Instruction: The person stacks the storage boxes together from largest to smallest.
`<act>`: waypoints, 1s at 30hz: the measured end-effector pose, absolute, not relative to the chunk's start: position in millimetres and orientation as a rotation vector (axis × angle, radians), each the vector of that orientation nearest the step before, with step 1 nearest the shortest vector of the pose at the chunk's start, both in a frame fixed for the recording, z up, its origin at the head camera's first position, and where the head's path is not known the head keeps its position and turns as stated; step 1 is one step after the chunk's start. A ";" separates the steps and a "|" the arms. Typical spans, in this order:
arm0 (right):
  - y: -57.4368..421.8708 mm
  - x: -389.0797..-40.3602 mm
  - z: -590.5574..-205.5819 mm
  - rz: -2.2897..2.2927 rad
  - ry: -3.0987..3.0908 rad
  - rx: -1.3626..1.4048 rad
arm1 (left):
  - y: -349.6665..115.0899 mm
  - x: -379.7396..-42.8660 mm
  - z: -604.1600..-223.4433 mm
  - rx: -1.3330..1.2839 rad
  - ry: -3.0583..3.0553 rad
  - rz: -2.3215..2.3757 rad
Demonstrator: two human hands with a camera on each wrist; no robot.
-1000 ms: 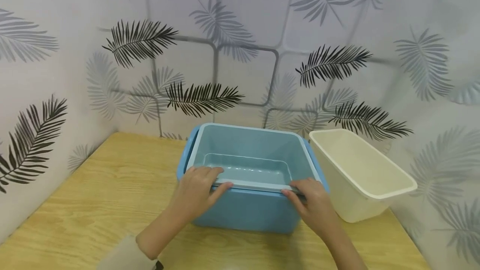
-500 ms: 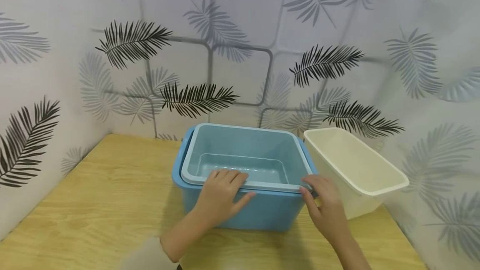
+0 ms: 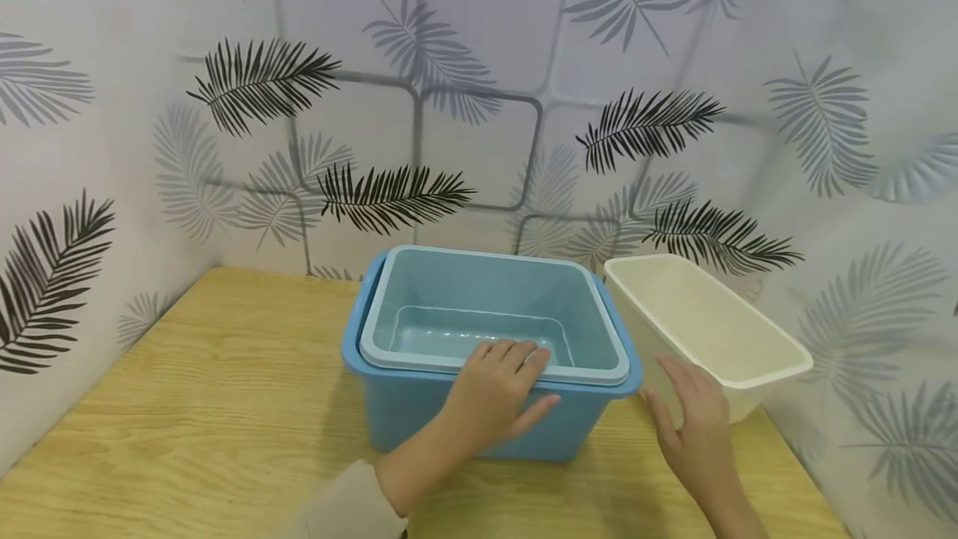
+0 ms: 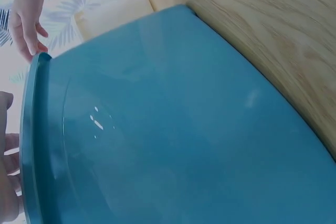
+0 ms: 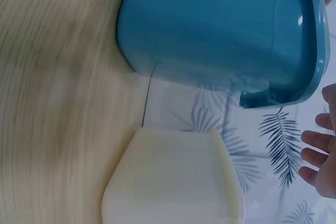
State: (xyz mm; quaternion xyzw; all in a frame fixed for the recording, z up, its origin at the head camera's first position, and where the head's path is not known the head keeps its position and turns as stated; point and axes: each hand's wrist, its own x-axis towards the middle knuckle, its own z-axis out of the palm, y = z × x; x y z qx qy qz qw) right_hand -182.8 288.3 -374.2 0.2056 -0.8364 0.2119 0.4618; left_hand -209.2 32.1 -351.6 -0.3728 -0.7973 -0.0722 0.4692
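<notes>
A light blue bin (image 3: 486, 285) sits nested inside a larger, deeper blue bin (image 3: 400, 406) on the table. My left hand (image 3: 490, 389) rests over the front rim of the inner bin, right of its middle, with the thumb stretched out in front of the outer bin. In the left wrist view the outer bin's front wall (image 4: 157, 114) fills most of the frame. My right hand (image 3: 696, 422) holds nothing, its fingers spread in front of a cream bin (image 3: 718, 323). That bin stands at the right, its mouth upward.
Both bins stand on a wood-grain table (image 3: 209, 406). Behind them is a wall (image 3: 479, 40) with a leaf pattern, which also runs along both sides. The cream bin's left rim comes close to the blue bin's right end.
My left hand has slid right along the front rim. My right hand has left the rim and moved right toward the cream bin. The inner bin now sits evenly within the outer one.
</notes>
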 end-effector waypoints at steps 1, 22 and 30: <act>291.2 -182.4 -374.4 0.520 -2.060 0.499 | 36.5 -209.5 -351.4 -0.921 -1.942 -0.166; 330.3 -180.4 -384.4 0.384 -2.157 0.394 | 125.0 -192.5 -353.6 -1.092 -1.980 0.182; 337.7 -181.6 -385.8 0.347 -2.178 0.347 | 155.6 -194.5 -364.3 -1.238 -1.674 0.022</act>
